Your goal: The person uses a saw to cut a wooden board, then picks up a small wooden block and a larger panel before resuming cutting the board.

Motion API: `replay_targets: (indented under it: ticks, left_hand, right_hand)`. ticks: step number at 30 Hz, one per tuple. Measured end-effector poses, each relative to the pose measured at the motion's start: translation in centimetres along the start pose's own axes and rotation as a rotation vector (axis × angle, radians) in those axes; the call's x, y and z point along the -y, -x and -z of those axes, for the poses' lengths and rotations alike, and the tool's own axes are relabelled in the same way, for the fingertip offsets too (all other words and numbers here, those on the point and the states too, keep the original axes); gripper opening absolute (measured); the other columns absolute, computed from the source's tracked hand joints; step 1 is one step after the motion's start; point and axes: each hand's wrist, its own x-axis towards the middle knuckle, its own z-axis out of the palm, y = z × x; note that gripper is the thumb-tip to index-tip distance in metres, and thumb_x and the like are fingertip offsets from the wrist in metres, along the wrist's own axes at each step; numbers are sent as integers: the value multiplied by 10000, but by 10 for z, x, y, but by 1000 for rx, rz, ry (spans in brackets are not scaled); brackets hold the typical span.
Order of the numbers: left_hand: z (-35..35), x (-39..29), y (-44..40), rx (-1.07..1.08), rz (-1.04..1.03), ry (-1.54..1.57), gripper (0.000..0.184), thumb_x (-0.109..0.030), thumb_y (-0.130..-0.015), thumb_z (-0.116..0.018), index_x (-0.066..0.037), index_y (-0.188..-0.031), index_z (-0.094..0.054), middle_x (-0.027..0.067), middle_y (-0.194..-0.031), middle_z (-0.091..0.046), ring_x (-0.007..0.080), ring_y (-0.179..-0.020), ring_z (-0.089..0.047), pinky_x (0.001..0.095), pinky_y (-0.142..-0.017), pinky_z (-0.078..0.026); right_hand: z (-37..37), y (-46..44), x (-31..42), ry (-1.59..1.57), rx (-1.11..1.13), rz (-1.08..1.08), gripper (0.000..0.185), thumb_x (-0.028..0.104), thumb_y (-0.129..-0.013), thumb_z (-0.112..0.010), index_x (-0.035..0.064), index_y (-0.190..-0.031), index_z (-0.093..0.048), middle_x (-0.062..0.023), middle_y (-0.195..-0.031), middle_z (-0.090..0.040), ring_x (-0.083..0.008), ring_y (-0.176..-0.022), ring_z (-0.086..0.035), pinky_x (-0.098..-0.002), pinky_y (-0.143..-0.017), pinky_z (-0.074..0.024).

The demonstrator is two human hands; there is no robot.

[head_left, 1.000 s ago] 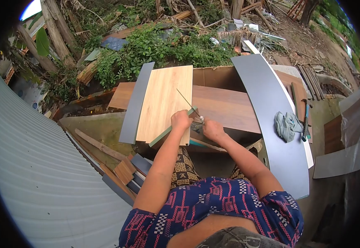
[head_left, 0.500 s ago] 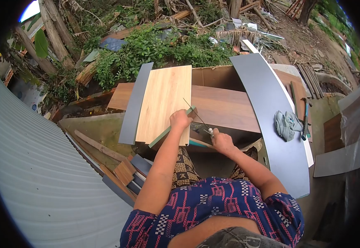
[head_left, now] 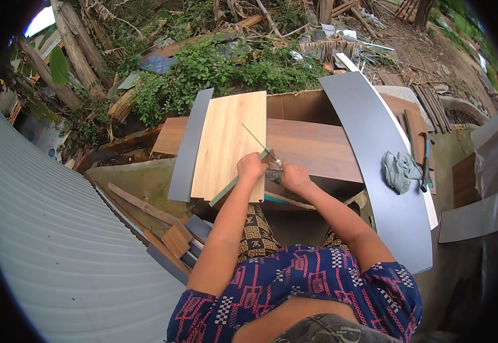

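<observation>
My left hand [head_left: 251, 166] is closed over a narrow green-edged strip [head_left: 225, 191], pressing it onto a light wood-grain board [head_left: 232, 123]. The strip lies slantwise, its upper end at the board's right edge. My right hand [head_left: 296, 177] grips the pale handle of a thin-bladed saw [head_left: 253, 135], close to my left hand. Its narrow blade crosses the strip's upper end and points up and left over the board. Whether the blade is cutting into the strip cannot be made out.
Beneath lies a brown wood-grain plank [head_left: 309, 146]; a grey panel [head_left: 187, 148] is at the left. On the long grey panel [head_left: 369, 137] at right rest a grey-green cloth [head_left: 396, 171] and a hammer [head_left: 425, 162]. Offcuts [head_left: 177, 239] lie by the corrugated sheet [head_left: 77, 228].
My right hand has moved left and up towards my left hand, and the saw blade has slid further up-left across the strip. My left hand stays on the strip.
</observation>
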Motion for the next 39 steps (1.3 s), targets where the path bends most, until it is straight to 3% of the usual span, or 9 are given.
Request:
replay_targets:
  ticks: [6, 16, 30, 39]
  left_hand:
    - [1, -2, -1, 22, 17, -12, 335, -299, -678, -718, -63, -909, -665, 159, -905, -663, 295, -910, -634, 397, -800, -494]
    - [7, 0, -1, 66, 31, 15, 348, -304, -683, -708, -51, -918, -662, 162, -919, -659, 293, -929, -626, 383, -820, -486]
    - [-1, -1, -1, 6, 4, -10, 329, -300, -667, -722, -61, -885, -666, 152, -895, -663, 296, -897, -635, 390, -799, -495]
    - [2, 1, -4, 32, 23, 13, 322, -286, -663, -713, -56, -883, -668, 163, -888, -662, 301, -891, -636, 387, -800, -493]
  right_hand:
    - [0, -2, 3, -22, 3, -4, 214, 145, -819, -487, -13, -962, -493, -254, -786, -625, -428, -755, -612, -522, -679, -476]
    - [18, 100, -37, 31, 61, -30, 207, 177, -846, -507, 5, -922, -422, -230, -658, -604, -413, -651, -614, -513, -590, -481]
    - [1, -14, 10, -33, -10, -3, 206, 132, -829, -457, -31, -945, -507, -257, -800, -630, -422, -777, -623, -514, -693, -489]
    - [21, 99, -37, 32, 60, -40, 192, 163, -843, -504, 0, -915, -432, -234, -675, -612, -406, -664, -619, -508, -605, -487]
